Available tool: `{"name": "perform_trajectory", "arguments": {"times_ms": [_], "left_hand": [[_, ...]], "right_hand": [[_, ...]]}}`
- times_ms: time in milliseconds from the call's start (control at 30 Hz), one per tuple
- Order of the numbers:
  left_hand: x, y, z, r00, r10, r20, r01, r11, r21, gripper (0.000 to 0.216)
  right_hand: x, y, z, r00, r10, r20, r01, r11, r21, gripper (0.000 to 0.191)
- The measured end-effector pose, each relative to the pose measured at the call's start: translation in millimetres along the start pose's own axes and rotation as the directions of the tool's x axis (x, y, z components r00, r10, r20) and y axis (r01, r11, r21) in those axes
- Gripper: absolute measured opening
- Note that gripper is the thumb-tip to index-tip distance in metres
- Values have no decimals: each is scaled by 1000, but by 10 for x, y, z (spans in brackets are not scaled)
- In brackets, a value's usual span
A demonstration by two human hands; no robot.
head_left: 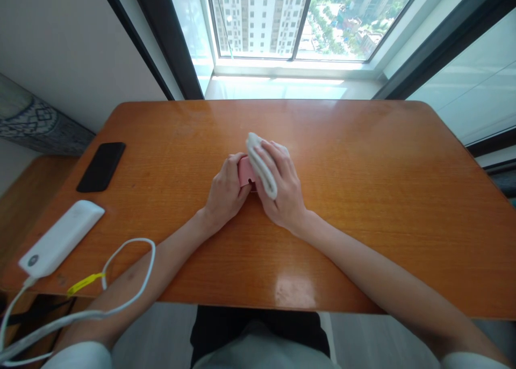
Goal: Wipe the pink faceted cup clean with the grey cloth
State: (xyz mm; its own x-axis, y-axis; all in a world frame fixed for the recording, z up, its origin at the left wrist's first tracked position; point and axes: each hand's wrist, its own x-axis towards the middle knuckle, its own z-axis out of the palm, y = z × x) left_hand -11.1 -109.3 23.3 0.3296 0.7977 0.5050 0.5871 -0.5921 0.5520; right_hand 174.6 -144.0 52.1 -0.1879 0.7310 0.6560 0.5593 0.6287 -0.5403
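Observation:
Near the middle of the wooden table, my left hand (228,190) is closed round a small pink object (245,171) with a dark notch in its lower edge. Its kind is hard to make out, since both hands cover much of it. My right hand (284,189) grips a folded white cloth (262,166), which is pressed against the right side of the pink object. The fingers of the right hand lie over the cloth, with the thumb side below it. Both hands are close together just above the tabletop.
The brown wooden table (382,213) reaches to a bright window (298,20). On its left side lie a black phone (101,167) and a white power bank (62,239). A white cable (149,267) with a yellow tag (85,284) loops over my left forearm.

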Motion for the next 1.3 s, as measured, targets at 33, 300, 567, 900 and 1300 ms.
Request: {"name": "perform_trajectory", "arguments": {"times_ms": [33, 300, 567, 900, 1300], "left_hand": [[-13, -34, 25, 1000, -1, 12, 1, 1000, -16, 40], [8, 16, 5, 1000, -2, 3, 2, 1000, 26, 43], [31, 72, -49, 1000, 23, -3, -22, 999, 37, 47], [-109, -244, 142, 1000, 22, -10, -22, 999, 30, 37], [-101, -247, 150, 1000, -15, -7, 14, 997, -73, 36]], "right_hand": [[-11, -40, -4, 994, -95, 59, 99, 993, -67, 57], [9, 82, 27, 991, 119, -59, -113, 989, 90, 48], [-17, 157, 39, 949, 300, -100, -272, 935, 229, 50], [-89, -105, 43, 943, -241, 230, 300, 914, -274, 78], [-115, -51, 53, 942, -261, 213, 313, 911, -267, 80]]}}
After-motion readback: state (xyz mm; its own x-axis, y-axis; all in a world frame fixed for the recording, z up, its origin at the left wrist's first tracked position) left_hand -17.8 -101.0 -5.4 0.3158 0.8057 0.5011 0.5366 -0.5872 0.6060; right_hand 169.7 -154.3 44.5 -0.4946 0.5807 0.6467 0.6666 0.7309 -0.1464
